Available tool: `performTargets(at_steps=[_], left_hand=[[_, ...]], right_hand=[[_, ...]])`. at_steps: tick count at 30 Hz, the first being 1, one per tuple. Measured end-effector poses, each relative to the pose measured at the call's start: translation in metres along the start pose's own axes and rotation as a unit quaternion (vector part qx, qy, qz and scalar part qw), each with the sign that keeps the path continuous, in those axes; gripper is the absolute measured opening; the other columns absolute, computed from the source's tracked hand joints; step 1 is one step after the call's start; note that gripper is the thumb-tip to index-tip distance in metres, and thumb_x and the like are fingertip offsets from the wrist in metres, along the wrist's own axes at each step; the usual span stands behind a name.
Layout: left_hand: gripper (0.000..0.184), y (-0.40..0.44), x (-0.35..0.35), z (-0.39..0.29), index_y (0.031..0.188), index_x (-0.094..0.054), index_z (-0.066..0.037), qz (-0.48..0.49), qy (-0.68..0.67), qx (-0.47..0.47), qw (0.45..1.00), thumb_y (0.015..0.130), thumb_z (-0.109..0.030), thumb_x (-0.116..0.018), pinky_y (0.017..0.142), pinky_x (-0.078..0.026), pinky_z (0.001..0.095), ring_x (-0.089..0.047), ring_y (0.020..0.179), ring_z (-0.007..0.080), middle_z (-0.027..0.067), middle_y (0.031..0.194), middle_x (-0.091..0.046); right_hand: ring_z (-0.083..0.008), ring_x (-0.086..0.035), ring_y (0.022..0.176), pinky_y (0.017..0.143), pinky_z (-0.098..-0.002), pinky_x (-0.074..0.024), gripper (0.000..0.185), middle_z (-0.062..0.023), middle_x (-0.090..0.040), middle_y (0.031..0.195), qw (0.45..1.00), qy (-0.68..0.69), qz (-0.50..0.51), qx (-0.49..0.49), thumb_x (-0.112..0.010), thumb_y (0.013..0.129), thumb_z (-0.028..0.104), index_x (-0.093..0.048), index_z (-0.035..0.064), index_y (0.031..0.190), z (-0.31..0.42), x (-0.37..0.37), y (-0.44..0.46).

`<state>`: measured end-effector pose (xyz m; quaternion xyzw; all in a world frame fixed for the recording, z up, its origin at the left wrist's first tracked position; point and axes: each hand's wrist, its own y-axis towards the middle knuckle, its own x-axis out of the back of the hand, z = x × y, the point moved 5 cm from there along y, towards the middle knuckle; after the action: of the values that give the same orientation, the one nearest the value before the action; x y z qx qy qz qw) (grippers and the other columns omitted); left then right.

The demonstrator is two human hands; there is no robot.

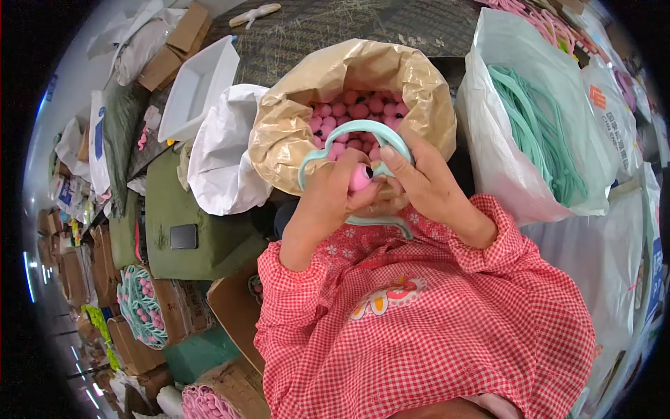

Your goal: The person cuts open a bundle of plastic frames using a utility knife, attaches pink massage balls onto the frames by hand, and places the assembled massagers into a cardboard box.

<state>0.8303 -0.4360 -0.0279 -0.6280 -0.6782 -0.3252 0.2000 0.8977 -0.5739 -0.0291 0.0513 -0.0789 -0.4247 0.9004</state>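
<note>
My left hand [322,204] is closed around a pink ball [359,178] that has a dark hole in its side. The thumb and fingers of my right hand [434,183] pinch a mint-green cord [357,126] close to the ball. The cord arches above both hands, and a length of it hangs below them over my apron. Whether the cord's tip is inside the ball's hole, I cannot tell. Just beyond my hands stands a brown paper bag [289,91] with its rim rolled open, holding many pink balls [357,110].
At right, a white woven sack [481,91] holds loose mint-green cords [534,129]. To the left are a white bag [227,157], a white plastic tray [199,84] and a green surface with a dark phone [183,236] on it. Coiled cords with pink balls [143,307] sit lower left.
</note>
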Motion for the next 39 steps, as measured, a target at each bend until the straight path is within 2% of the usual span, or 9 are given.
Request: performTargets(at_steps=[5,13,17,24,29,32,34,36,39], left_hand=[[0.035,-0.005,-0.004,0.001,0.107,-0.051,-0.003,0.024,-0.004,-0.016,1.0,0.084,-0.025,-0.066,0.068,-0.048,0.0447,-0.061,0.084,0.0409,0.021,0.09,-0.062],[0.057,-0.008,-0.013,-0.001,0.12,-0.05,0.003,0.155,-0.171,0.053,0.972,0.075,-0.023,-0.074,0.079,-0.048,0.0404,-0.063,0.09,0.035,0.0206,0.1,-0.063],[0.056,-0.003,-0.013,-0.006,0.121,-0.05,0.002,0.159,-0.218,0.064,0.961,0.075,-0.021,-0.073,0.08,-0.048,0.0387,-0.064,0.091,0.0349,0.0224,0.099,-0.064],[0.046,-0.002,-0.01,-0.017,0.105,-0.054,-0.003,-0.001,0.275,-0.017,0.961,0.067,-0.019,-0.074,0.067,-0.049,0.0462,-0.064,0.076,0.0358,0.0161,0.077,-0.063],[0.043,-0.001,-0.01,-0.002,0.104,-0.059,-0.003,0.195,-0.021,0.01,0.981,0.069,-0.023,-0.074,0.072,-0.05,0.0455,-0.063,0.081,0.0384,0.0195,0.088,-0.066],[0.043,-0.003,-0.005,0.001,0.104,-0.061,-0.004,0.171,-0.042,-0.006,0.984,0.069,-0.024,-0.074,0.075,-0.05,0.0452,-0.063,0.083,0.0399,0.0201,0.091,-0.066],[0.043,-0.005,-0.008,0.004,0.102,-0.06,-0.002,0.126,0.014,-0.003,0.992,0.068,-0.022,-0.075,0.071,-0.05,0.0447,-0.064,0.078,0.0385,0.0195,0.085,-0.066],[0.042,-0.009,-0.003,-0.001,0.099,-0.058,-0.001,0.086,0.288,0.033,0.953,0.067,-0.021,-0.076,0.068,-0.051,0.0441,-0.065,0.074,0.0366,0.0179,0.078,-0.066],[0.042,-0.017,0.006,-0.001,0.096,-0.057,-0.001,0.051,0.29,0.002,0.956,0.065,-0.022,-0.077,0.065,-0.05,0.0439,-0.065,0.071,0.0357,0.0162,0.075,-0.065]], right_hand=[[-0.0124,-0.043,0.066,0.058,-0.0303,-0.0404,0.029,-0.0082,-0.046,0.07,1.0,-0.011,0.01,0.02,-0.053,0.098,0.024,-0.044,-0.0001,0.085,-0.001,-0.003,-0.001],[-0.0102,-0.05,0.077,0.071,-0.0262,-0.044,0.037,-0.001,-0.055,0.082,0.978,0.006,0.205,-0.029,-0.048,0.1,0.032,-0.057,-0.0031,0.108,-0.001,-0.007,0.009],[-0.0095,-0.048,0.075,0.068,-0.0267,-0.0426,0.036,-0.0005,-0.055,0.08,0.988,0.055,0.141,-0.011,-0.049,0.099,0.031,-0.059,-0.0029,0.1,-0.006,-0.013,0.005],[-0.0076,-0.045,0.071,0.059,-0.029,-0.0386,0.033,-0.0001,-0.052,0.074,0.996,0.089,-0.017,-0.018,-0.051,0.098,0.029,-0.06,-0.0011,0.09,-0.032,-0.018,0.002],[-0.0137,-0.048,0.065,0.06,-0.0347,-0.0416,0.038,-0.0098,-0.051,0.068,1.0,0.005,0.018,-0.01,-0.047,0.099,0.029,-0.061,-0.0039,0.088,-0.031,-0.024,-0.013],[-0.0151,-0.049,0.063,0.059,-0.0352,-0.0407,0.034,-0.0114,-0.051,0.066,0.952,-0.183,-0.035,0.241,-0.046,0.099,0.026,-0.062,-0.0037,0.092,-0.005,-0.031,-0.021],[-0.0162,-0.051,0.063,0.059,-0.0341,-0.0408,0.032,-0.0098,-0.052,0.067,1.0,0.016,0.003,0.014,-0.046,0.098,0.025,-0.063,-0.0027,0.097,-0.022,-0.034,-0.006],[-0.0131,-0.051,0.064,0.059,-0.0319,-0.0413,0.033,-0.0055,-0.056,0.07,0.997,0.08,-0.025,-0.003,-0.048,0.098,0.027,-0.065,-0.0006,0.101,-0.045,-0.045,-0.007],[-0.0072,-0.054,0.072,0.058,-0.0228,-0.0447,0.035,0.0002,-0.059,0.088,0.972,0.199,-0.036,-0.117,-0.047,0.1,0.031,-0.059,0.001,0.111,-0.059,-0.06,-0.008]])
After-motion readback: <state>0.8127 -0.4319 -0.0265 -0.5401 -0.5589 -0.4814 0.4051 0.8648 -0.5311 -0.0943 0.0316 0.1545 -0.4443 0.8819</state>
